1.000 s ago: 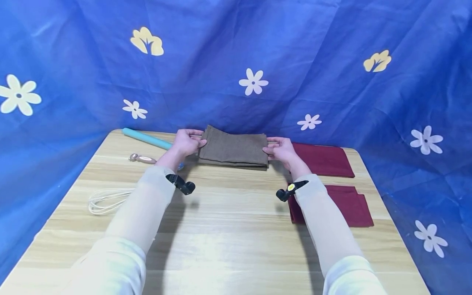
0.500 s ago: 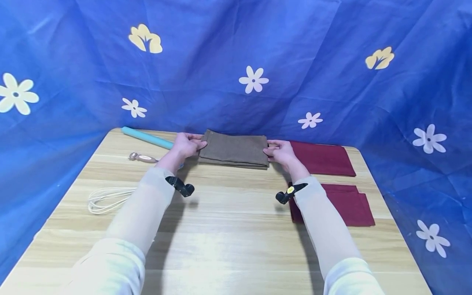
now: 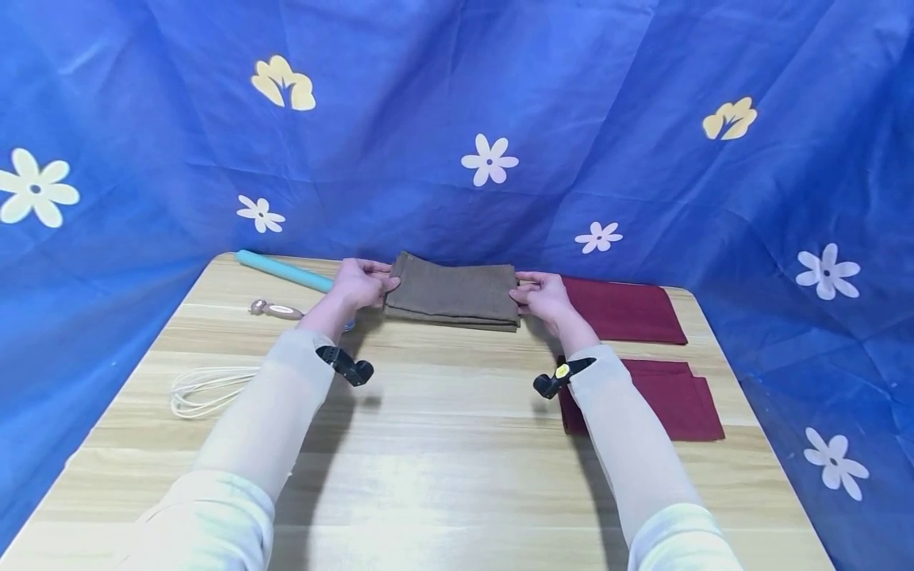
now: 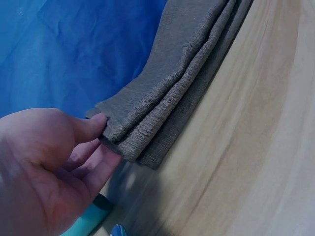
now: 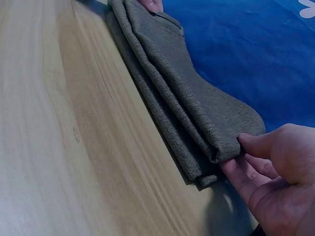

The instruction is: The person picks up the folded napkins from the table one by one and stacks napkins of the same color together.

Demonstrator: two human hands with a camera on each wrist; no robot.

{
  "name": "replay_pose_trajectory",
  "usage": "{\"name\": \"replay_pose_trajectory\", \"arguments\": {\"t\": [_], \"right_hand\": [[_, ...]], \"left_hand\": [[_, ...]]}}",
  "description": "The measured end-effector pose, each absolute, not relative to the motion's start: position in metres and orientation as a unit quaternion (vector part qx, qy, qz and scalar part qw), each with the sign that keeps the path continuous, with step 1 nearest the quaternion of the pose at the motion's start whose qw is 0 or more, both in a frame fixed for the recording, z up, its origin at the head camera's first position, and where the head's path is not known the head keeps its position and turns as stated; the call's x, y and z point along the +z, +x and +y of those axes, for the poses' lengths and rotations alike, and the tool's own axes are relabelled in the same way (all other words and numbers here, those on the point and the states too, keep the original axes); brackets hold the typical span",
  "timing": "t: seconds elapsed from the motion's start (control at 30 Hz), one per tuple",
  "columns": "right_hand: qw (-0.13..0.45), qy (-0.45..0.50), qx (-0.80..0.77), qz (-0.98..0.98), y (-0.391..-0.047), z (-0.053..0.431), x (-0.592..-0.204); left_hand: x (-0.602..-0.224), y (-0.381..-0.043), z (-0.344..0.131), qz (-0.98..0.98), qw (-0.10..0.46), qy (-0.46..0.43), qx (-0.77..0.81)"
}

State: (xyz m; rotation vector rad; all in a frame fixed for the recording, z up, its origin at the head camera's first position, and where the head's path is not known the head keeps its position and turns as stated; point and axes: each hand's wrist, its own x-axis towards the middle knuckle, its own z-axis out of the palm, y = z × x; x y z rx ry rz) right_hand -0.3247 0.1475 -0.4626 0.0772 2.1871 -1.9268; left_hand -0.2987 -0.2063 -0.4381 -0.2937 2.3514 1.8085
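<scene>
A folded brown-grey cloth (image 3: 453, 292) in several layers lies at the far middle of the table, up against the blue backdrop. At its left end my left hand (image 3: 360, 283) pinches the upper layers, thumb on top and fingers beneath, as the left wrist view shows. My right hand (image 3: 544, 299) holds the opposite end the same way; in the right wrist view the thumb presses the top fold (image 5: 229, 147) and the fingers reach under it. The lowest layers (image 5: 194, 174) extend below that grip, near the tabletop.
Two folded dark red cloths lie on the right, one far (image 3: 628, 311) and one nearer (image 3: 674, 400), partly behind my right arm. On the left are a turquoise rod (image 3: 286, 271), a brown-handled tool (image 3: 277, 309) partly hidden by my left arm, and a white wire whisk (image 3: 207, 392).
The cloth's raised back left corner has sunk a little, and my left hand has come down slightly with it. My right hand stays almost still, holding its end.
</scene>
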Motion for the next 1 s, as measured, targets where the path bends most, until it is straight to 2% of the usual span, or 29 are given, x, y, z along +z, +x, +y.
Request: {"name": "replay_pose_trajectory", "arguments": {"t": [0.47, 1.0], "right_hand": [[0.096, 0.038, -0.648, 0.754, -0.322, 0.144, -0.475], [0.090, 0.048, -0.647, 0.756, -0.319, 0.147, -0.469]], "left_hand": [[-0.450, -0.295, -0.202, 0.829, 0.043, -0.099, 0.548], [-0.445, -0.296, -0.206, 0.810, 0.069, -0.094, 0.575]]}}
